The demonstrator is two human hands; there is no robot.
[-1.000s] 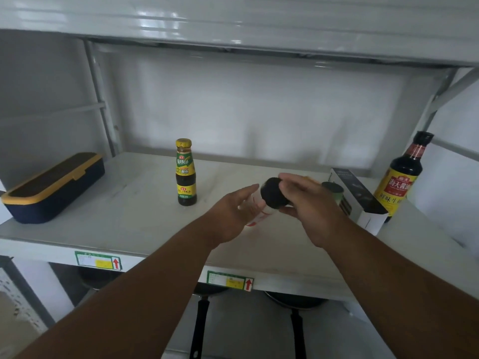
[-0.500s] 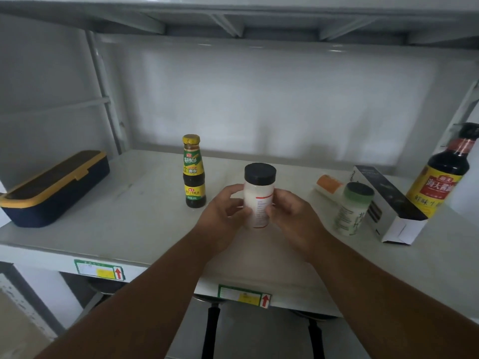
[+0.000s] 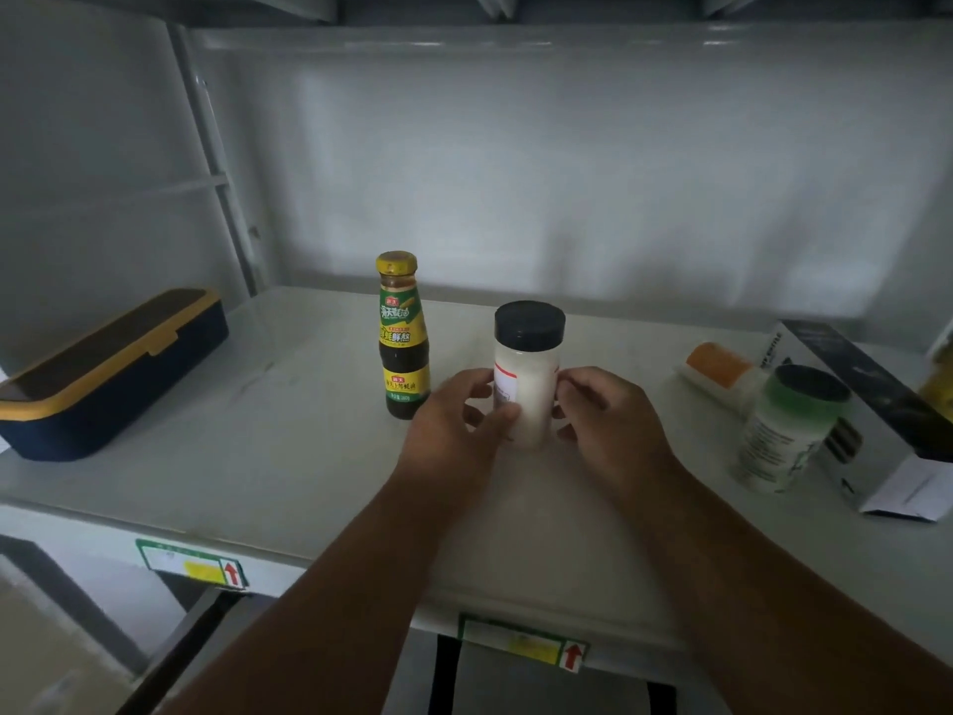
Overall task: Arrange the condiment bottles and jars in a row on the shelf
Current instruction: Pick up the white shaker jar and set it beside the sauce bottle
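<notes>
Both hands on the white jar (image 3: 526, 389), black lid up, standing upright at shelf (image 3: 289, 456) centre. Left hand (image 3: 454, 425) curls round its 9 o'clock side, thumb across the label; right hand (image 3: 603, 420) pinches the 3 o'clock side with its fingertips. I cannot tell whether the base is fully seated on the shelf.

The sauce bottle (image 3: 402, 338) stands just beside the jar at 10 o'clock, near my left knuckles.

Risks, as I judge them:
- Knuckles clip the tall, narrow sauce bottle when I let go; it tips.
- Jar released while not flat; it rocks.
- Green-lidded jar (image 3: 789, 430) at 3 o'clock and the orange-capped bottle (image 3: 717, 369) lying on its side remain unplaced; reaching across could knock the box (image 3: 866, 405).
</notes>
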